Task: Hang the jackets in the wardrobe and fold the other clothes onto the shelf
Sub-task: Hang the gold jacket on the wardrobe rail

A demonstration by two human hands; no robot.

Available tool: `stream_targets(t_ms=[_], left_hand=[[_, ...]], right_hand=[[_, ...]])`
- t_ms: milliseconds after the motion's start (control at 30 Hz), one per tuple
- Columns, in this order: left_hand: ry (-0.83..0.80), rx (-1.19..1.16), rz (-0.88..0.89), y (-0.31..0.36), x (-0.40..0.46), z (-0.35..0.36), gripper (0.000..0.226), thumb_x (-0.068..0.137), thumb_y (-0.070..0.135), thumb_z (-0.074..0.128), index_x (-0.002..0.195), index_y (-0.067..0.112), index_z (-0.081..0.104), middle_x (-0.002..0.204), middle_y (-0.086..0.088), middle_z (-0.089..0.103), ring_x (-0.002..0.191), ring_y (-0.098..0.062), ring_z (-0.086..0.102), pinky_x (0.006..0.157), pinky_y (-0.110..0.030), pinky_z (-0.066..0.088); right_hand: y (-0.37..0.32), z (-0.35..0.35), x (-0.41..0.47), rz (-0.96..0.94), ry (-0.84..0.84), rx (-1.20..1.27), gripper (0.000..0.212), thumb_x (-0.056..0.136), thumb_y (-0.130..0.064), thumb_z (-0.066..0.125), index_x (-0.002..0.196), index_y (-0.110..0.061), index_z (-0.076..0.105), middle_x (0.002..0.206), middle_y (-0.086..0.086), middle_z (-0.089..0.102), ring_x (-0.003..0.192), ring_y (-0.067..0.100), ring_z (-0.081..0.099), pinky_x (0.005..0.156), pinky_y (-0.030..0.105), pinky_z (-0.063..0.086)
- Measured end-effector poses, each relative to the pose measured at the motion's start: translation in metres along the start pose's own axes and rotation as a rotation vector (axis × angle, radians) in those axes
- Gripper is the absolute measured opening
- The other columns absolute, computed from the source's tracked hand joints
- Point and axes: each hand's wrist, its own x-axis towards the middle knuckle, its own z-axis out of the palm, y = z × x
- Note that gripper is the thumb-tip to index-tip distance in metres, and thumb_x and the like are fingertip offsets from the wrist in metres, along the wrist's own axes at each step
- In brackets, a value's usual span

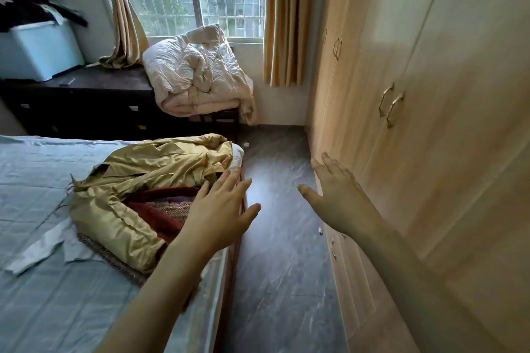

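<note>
A crumpled gold satin jacket [149, 180] lies on the bed near its right edge. Under it sits a dark red and brown knitted garment [160, 209]. My left hand [220, 209] hovers over the bed's edge beside these clothes, fingers straight and spread, holding nothing. My right hand [335, 195] reaches out over the floor close to the wardrobe [430, 152], fingers spread, empty. The wardrobe's light wooden doors are closed, with paired metal handles [391, 106].
The bed [43, 238] with a blue sheet fills the left. A narrow strip of dark floor [281, 238] runs between bed and wardrobe. A dark dresser [86, 106] carries a pale bundled duvet [198, 74] and a blue box [37, 49] heaped with clothes. A window and curtains stand behind.
</note>
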Motion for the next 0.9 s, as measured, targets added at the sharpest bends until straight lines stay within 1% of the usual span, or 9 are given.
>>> stream_targets(t_ms=[100,233,300,400,500,567,667,900], left_hand=[[-0.005,0.005,-0.004,0.002,0.072,0.002,0.07,0.091,0.065,0.022,0.153,0.033,0.019,0.163,0.006,0.0,0.15,-0.013,0.0,0.121,-0.041,0.008],[0.004,0.019,-0.01,0.003,0.159,0.005,0.064,0.096,0.06,0.03,0.153,0.034,0.018,0.163,0.006,0.002,0.15,-0.014,0.001,0.121,-0.041,0.008],[0.002,0.023,-0.01,0.0,0.193,0.008,0.064,0.095,0.061,0.028,0.153,0.033,0.019,0.163,0.006,0.0,0.15,-0.013,-0.001,0.121,-0.043,0.008],[-0.007,0.057,-0.004,-0.01,0.241,0.013,0.067,0.093,0.063,0.023,0.153,0.032,0.02,0.163,0.005,-0.001,0.149,-0.013,-0.009,0.121,-0.043,0.0],[-0.034,0.046,0.001,-0.02,0.292,0.019,0.062,0.096,0.057,0.03,0.152,0.032,0.021,0.163,0.005,-0.004,0.148,-0.013,-0.014,0.121,-0.042,-0.005],[-0.064,0.038,0.056,-0.027,0.325,0.027,0.061,0.097,0.056,0.032,0.153,0.034,0.018,0.163,0.007,-0.007,0.148,-0.012,-0.016,0.121,-0.043,-0.005],[-0.066,0.042,0.115,-0.045,0.378,0.032,0.063,0.097,0.055,0.034,0.153,0.037,0.012,0.162,0.01,-0.009,0.148,-0.01,-0.014,0.122,-0.042,-0.001],[-0.024,0.024,0.068,-0.106,0.529,0.02,0.065,0.097,0.053,0.038,0.154,0.035,0.012,0.162,0.008,-0.009,0.148,-0.011,-0.012,0.121,-0.041,-0.002]], right_hand=[[0.02,-0.001,0.068,-0.019,-0.01,0.004,0.067,0.097,-0.053,0.039,0.153,-0.025,0.016,0.162,-0.002,0.004,0.149,0.019,0.005,0.12,0.042,0.013],[0.043,0.0,0.154,-0.039,-0.012,0.018,0.067,0.096,-0.054,0.039,0.153,-0.026,0.016,0.162,-0.002,0.005,0.149,0.019,0.006,0.12,0.041,0.014],[0.051,0.002,0.191,-0.051,-0.016,0.023,0.068,0.096,-0.055,0.039,0.153,-0.026,0.016,0.162,-0.002,0.005,0.148,0.018,0.007,0.12,0.042,0.015],[0.06,0.007,0.238,-0.073,-0.046,0.039,0.067,0.096,-0.054,0.04,0.153,-0.027,0.016,0.162,-0.003,0.006,0.148,0.018,0.01,0.119,0.042,0.019],[0.068,0.013,0.285,-0.088,-0.089,0.049,0.067,0.095,-0.054,0.041,0.152,-0.03,0.015,0.162,-0.005,0.001,0.148,0.018,0.008,0.118,0.042,0.022],[0.076,0.018,0.317,-0.083,-0.098,0.036,0.067,0.095,-0.054,0.041,0.152,-0.03,0.015,0.162,-0.005,-0.002,0.149,0.018,0.004,0.119,0.043,0.02],[0.088,0.027,0.368,-0.083,-0.111,0.046,0.067,0.096,-0.053,0.042,0.152,-0.029,0.015,0.162,-0.005,-0.003,0.149,0.018,0.002,0.119,0.041,0.018],[0.089,0.033,0.521,-0.092,-0.118,0.046,0.067,0.097,-0.051,0.042,0.153,-0.029,0.014,0.162,-0.005,-0.003,0.148,0.017,0.002,0.119,0.038,0.015]])
